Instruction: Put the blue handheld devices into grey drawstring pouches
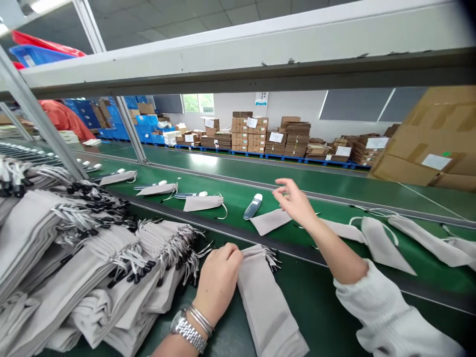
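My left hand, with a watch and bangles at the wrist, is closed at the top corner of a light grey drawstring pouch in a small stack; its fingertips are partly hidden. Over the green belt, my right hand has its fingers apart and holds nothing. Just below it lies another grey pouch. Beside that pouch rests a flat dark-blue item with a white end, whose kind I cannot make out. Several more pouches lie along the belt, some beside similar items.
Large piles of grey pouches with black-tipped cords fill the left side. A white shelf beam crosses overhead, with metal posts at left. A big cardboard box stands at right. Far left is a person in orange.
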The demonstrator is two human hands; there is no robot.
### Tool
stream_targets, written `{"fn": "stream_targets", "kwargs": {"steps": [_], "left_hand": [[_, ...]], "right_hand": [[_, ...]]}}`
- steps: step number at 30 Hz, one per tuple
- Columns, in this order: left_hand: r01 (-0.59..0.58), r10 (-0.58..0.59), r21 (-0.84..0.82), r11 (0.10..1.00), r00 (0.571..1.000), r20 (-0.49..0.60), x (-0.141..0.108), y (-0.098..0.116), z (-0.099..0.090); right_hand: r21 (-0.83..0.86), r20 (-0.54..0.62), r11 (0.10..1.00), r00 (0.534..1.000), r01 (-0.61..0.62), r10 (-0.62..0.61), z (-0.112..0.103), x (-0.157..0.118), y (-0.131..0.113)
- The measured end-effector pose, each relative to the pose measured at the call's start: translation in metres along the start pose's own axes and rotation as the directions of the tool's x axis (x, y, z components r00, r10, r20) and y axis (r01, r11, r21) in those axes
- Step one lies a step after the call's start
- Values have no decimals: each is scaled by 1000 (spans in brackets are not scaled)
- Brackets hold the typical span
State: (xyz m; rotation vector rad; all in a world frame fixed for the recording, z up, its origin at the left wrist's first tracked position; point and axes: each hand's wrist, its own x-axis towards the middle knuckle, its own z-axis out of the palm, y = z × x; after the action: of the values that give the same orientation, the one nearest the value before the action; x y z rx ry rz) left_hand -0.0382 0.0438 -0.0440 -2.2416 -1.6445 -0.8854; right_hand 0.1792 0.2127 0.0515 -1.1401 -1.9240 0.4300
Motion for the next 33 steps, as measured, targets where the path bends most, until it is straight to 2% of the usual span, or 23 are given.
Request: {"fn": "stream_targets", "kwargs": {"steps": [2,4,5,9,12,15,18,20,22,24,26,28,29,31,33], "left_hand": [[23,-23,0,1000,999,-32,-1,1,-1],[13,-11,22,1000,997,-79,-2,2,-2],[-7,11,35,999,995,-100,-2,3,-3],[-134,134,4,991,985,-114,0,2,-9],[-175,167,-91,980,982,-86,1,-1,-14],[-120,118,-285,951,993,-24,3,-4,-20],[16,22,-549,835,998,63,5,0,-26],[88,-18,-693,716,994,107,8,6,-31],[129,-61,-792,597,991,116,11,15,-36],[140,-141,-863,486,987,81,15,25,-40],[136,-246,-906,401,969,37,19,35,-44],[163,-332,-929,331,942,47,22,41,-50],[196,-354,-940,278,931,89,23,42,-54],[268,-386,-954,134,901,198,24,39,-64],[278,-473,-960,-16,844,252,25,29,-74]], "right_hand": [[-96,150,978,969,-183,196,29,27,17],[-181,180,928,916,-327,358,56,51,31],[-200,168,908,900,-368,401,69,60,38],[-162,118,887,884,-432,452,101,74,51],[-12,102,910,905,-414,413,98,65,42],[197,55,930,951,-309,304,74,37,16],[472,-81,881,993,-33,81,44,-7,-17],[555,-197,810,976,189,-93,28,-38,-35],[539,-215,783,949,312,-230,18,-63,-47],[502,-73,804,942,319,-329,13,-79,-54],[458,187,851,908,258,-375,10,-88,-59],[451,397,880,850,149,-347,7,-93,-62],[462,466,884,830,67,-307,6,-94,-63],[525,555,839,806,-145,-208,-1,-98,-66],[646,558,696,816,-312,-152,-14,-103,-70]]}}
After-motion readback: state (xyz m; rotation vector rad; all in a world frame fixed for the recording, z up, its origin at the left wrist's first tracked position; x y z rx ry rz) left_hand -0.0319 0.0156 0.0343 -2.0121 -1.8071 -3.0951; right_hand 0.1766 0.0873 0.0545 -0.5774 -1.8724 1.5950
